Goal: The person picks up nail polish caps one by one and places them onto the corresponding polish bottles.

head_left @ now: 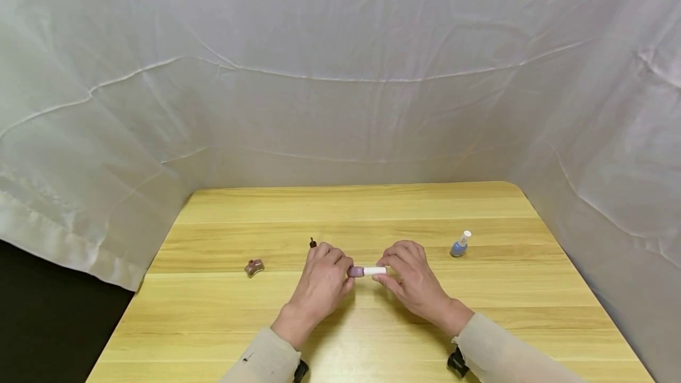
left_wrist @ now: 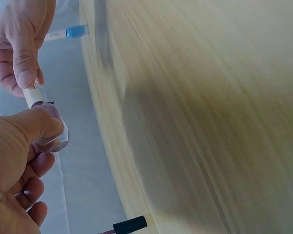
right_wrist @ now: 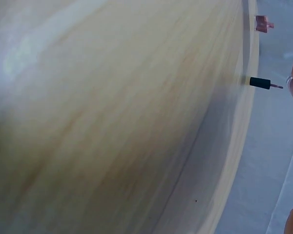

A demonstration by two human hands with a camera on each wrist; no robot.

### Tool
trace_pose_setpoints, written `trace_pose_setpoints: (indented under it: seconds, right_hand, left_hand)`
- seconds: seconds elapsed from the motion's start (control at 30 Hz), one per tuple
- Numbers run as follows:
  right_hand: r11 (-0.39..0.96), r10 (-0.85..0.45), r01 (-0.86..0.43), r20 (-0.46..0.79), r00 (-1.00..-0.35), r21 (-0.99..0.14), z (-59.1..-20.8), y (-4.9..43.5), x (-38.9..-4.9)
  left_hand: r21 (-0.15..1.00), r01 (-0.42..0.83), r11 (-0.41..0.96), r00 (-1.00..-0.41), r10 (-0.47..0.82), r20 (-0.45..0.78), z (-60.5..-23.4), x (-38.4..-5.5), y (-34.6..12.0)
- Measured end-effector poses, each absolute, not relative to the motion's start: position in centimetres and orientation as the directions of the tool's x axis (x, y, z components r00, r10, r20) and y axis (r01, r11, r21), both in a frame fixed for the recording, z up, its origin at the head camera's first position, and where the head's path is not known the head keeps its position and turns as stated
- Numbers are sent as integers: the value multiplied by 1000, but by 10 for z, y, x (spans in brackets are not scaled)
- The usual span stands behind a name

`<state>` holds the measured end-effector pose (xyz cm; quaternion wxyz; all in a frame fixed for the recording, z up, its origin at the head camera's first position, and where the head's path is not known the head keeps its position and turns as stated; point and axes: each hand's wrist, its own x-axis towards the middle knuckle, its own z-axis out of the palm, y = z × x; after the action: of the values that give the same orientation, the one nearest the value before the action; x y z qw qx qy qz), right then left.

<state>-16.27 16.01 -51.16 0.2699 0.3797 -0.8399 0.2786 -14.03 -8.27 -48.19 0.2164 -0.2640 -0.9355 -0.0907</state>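
Note:
Both hands hold a small nail polish bottle (head_left: 356, 272) with mauve polish, lying sideways above the table. My left hand (head_left: 321, 279) pinches the glass body between thumb and fingers. The thumb and fingers of my right hand (head_left: 412, 279) grip its white cap (head_left: 375, 271). In the left wrist view the cap (left_wrist: 31, 96) meets the bottle's neck, and the left thumb lies across the glass (left_wrist: 61, 139). Just beyond the left hand a black brush cap (head_left: 313, 244) stands upright, its brush pointing up; the right wrist view shows its brush cap (right_wrist: 260, 82) whole.
A star-shaped brownish-pink bottle (head_left: 254, 268) without a cap stands left on the wooden table (head_left: 213, 312). Toward the right is a blue nail polish bottle (head_left: 459, 248) with a white cap. Pale cloth (head_left: 351, 123) hangs behind and at both sides.

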Motion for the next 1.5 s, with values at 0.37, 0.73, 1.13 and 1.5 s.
trace_pose_setpoints:
  seconds: [0.37,0.73,1.13,1.5]
  right_hand:
    - [529,-495,-803,668,-556,-275,-507,160,-163]
    - [537,-491,-796,663,-565,-281,-507,159,-162]
    - [547,-499,-788,645,-579,-284,-509,160,-164]
    - [550,-497,-792,660,-564,-263,-510,161,-165]
  left_hand:
    - [110,537,836,-772,435,463,-483,-142,-84]
    - [124,534,836,-778,429,459,-482,-141,-82]
    - [128,535,835,-778,429,459,-481,-142,-82]
    - [129,533,837,-785,431,445,-481,-142,-82]
